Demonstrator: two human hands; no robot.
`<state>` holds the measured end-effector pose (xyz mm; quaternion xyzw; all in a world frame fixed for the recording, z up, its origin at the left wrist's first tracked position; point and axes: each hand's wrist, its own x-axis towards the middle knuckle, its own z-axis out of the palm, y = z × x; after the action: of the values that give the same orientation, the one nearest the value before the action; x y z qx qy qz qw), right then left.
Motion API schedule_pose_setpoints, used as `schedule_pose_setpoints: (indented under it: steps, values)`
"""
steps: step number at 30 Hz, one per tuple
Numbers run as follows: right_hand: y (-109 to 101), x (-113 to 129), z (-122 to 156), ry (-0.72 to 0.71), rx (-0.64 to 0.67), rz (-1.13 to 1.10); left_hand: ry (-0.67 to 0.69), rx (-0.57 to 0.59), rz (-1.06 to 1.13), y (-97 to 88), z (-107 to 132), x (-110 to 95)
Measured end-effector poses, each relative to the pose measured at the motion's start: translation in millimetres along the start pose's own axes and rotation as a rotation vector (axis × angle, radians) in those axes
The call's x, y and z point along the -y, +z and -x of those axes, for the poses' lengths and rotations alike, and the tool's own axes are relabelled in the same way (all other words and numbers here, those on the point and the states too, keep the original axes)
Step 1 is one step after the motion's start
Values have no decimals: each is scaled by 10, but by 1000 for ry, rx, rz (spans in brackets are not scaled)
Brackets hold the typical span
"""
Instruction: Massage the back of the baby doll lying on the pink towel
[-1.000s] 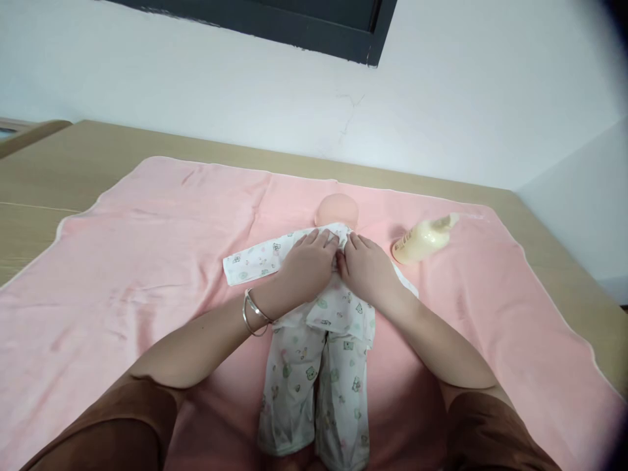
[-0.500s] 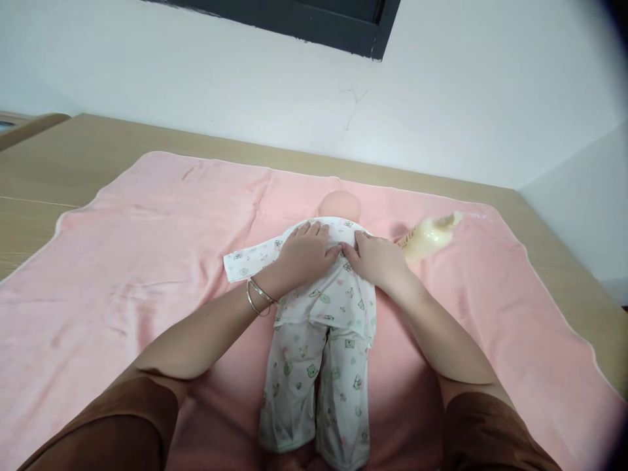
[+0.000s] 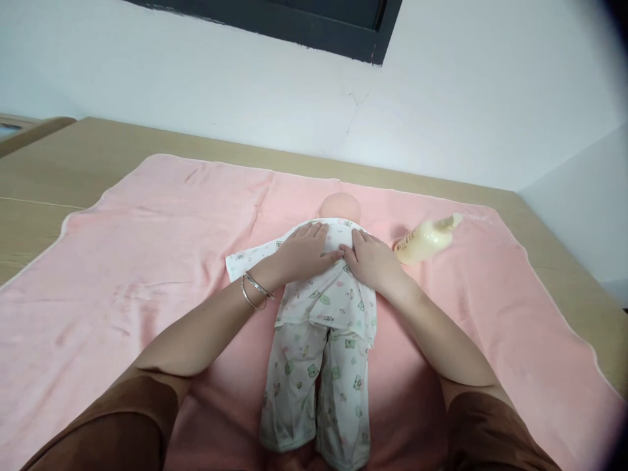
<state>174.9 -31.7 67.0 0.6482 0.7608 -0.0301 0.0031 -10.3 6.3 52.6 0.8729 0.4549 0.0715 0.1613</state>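
A baby doll (image 3: pixel 340 207) lies on the pink blanket, dressed in a white printed top (image 3: pixel 326 304) and matching trousers (image 3: pixel 343 392). Only the crown of its bald head shows, so the doll appears to lie face down. My left hand (image 3: pixel 305 250) rests flat on the left of its upper back, fingers stretched. On the right of the back lies my right hand (image 3: pixel 375 257), also flat and open. The thumbs meet near the middle. One sleeve (image 3: pixel 248 257) spreads out to the left; the other is hidden by my right hand.
A cream-coloured pump bottle (image 3: pixel 426 239) lies on its side to the right of the doll. The pink blanket (image 3: pixel 161 235) covers much of the wooden table (image 3: pixel 118 140). Behind the table stands a white wall (image 3: pixel 235 98) with a dark frame (image 3: pixel 338 29).
Both hands stay on the doll's back, with only a slight shift of the fingers and thumbs. The doll and the bottle lie as before.
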Motion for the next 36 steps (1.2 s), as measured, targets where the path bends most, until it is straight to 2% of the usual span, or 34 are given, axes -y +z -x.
schedule_pose_setpoints:
  steps: [3, 7, 10, 13, 16, 18, 21, 23, 26, 28, 33, 36]
  values:
    - [41, 23, 46, -51, -15, 30, 33, 13, -87, -20, 112, -87]
    - [51, 120, 242, -168, -49, 117, 196, 12, -238, -42, 367, -214]
    - [4, 157, 331, -180, -64, 128, 247, 16, -275, -60, 429, -233]
    - [-59, 102, 247, -80, -40, 68, 177, 10, -219, -48, 285, -157]
    - [-84, 15, 91, 50, 38, -14, 57, -46, -113, -4, 95, -70]
    - [-65, -4, 51, 59, 60, -47, 20, -65, -85, 15, 71, -77]
    - [-6, 56, 147, -25, 20, 17, 81, -26, -168, -4, 248, -212]
    - [18, 122, 267, -95, 6, 78, 190, 26, -240, -44, 417, -321]
    - [-1, 170, 372, -133, -2, 91, 255, 65, -262, -110, 521, -363]
    - [-34, 145, 342, -95, -5, 60, 225, 69, -233, -137, 443, -290]
    - [-56, 12, 87, 71, 33, -26, 22, 72, -104, -135, 112, -69]
    - [-11, 26, 63, 34, 9, -9, 24, 67, -104, -112, 125, -102]
